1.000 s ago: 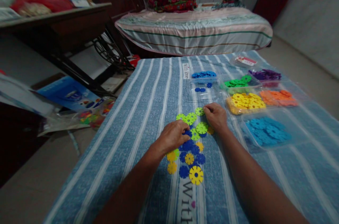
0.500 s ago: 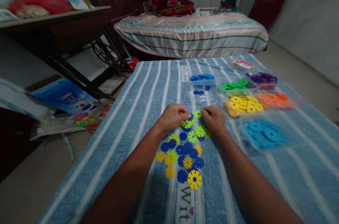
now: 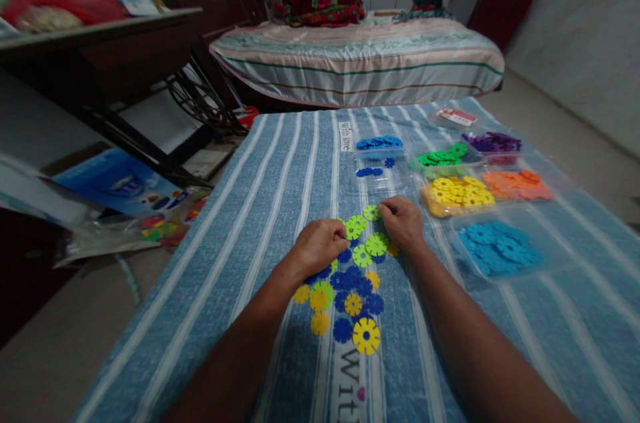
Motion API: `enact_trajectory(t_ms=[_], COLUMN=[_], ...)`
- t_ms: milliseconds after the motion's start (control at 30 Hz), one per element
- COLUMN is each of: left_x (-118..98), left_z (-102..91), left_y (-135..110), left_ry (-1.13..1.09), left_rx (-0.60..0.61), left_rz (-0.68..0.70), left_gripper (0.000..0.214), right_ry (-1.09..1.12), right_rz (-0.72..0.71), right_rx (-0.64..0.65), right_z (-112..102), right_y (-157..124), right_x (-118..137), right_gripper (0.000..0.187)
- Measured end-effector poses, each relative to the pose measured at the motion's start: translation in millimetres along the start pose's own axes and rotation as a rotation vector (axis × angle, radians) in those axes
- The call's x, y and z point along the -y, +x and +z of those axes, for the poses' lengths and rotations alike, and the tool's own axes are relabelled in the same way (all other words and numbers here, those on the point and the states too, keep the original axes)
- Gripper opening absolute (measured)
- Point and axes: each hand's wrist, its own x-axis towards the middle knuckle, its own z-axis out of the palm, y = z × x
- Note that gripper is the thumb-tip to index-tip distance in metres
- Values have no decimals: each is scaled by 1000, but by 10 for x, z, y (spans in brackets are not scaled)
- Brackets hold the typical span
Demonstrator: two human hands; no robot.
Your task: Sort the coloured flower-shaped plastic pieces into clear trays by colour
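A flat cluster of linked plastic discs [image 3: 353, 290] in green, dark blue and yellow lies on the blue striped cloth [image 3: 280, 170]. My left hand [image 3: 316, 246] is curled, fingers down on the cluster's left side beside a green disc [image 3: 355, 228]. My right hand [image 3: 403, 222] is curled too, its fingertips pinching the top green disc [image 3: 371, 212] of the cluster. A large yellow disc [image 3: 366, 335] sits at the cluster's near end.
Clear trays to the right hold sorted discs: yellow [image 3: 460, 193], orange [image 3: 520, 184], light blue [image 3: 500, 244], green [image 3: 443, 158], purple [image 3: 493, 142], dark blue [image 3: 379, 142]. A bed [image 3: 360, 60] stands beyond the cloth, a dark wooden table [image 3: 100, 43] at left.
My left hand slid back down and left from the top green discs to the cluster's left side. My right hand stayed at the top green disc.
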Motion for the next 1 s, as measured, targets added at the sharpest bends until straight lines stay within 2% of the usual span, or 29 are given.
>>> enact_trajectory(t_ms=[167, 300, 433, 600, 733, 800, 867, 1000], left_x=[-9, -35, -18, 72, 84, 10, -119, -401], left_z=[36, 56, 52, 20, -71, -134, -193, -259], left_y=[-191, -193, -186, -169, -65, 39, 177, 460], left_ry=[349, 407, 288, -36, -257, -340, -422, -661], left_rx=[99, 128, 119, 128, 137, 94, 0, -303], left_rz=[39, 13, -34, -45, -26, -24, -33, -24], left_gripper=[4, 7, 4, 10, 11, 10, 9, 12], right_ry=[17, 17, 15, -2, -9, -11, -13, 2], right_rz=[3, 8, 10, 13, 3, -3, -1, 1], right_rx=[-16, -10, -10, -6, -8, -3, -3, -7], right_z=[-9, -12, -15, -15, -10, -7, -4, -3], right_y=[-9, -14, -14, -3, 1, -1, -3, -4], right_x=[15, 16, 20, 26, 23, 21, 17, 7], right_gripper=[27, 27, 27, 28, 29, 29, 29, 29])
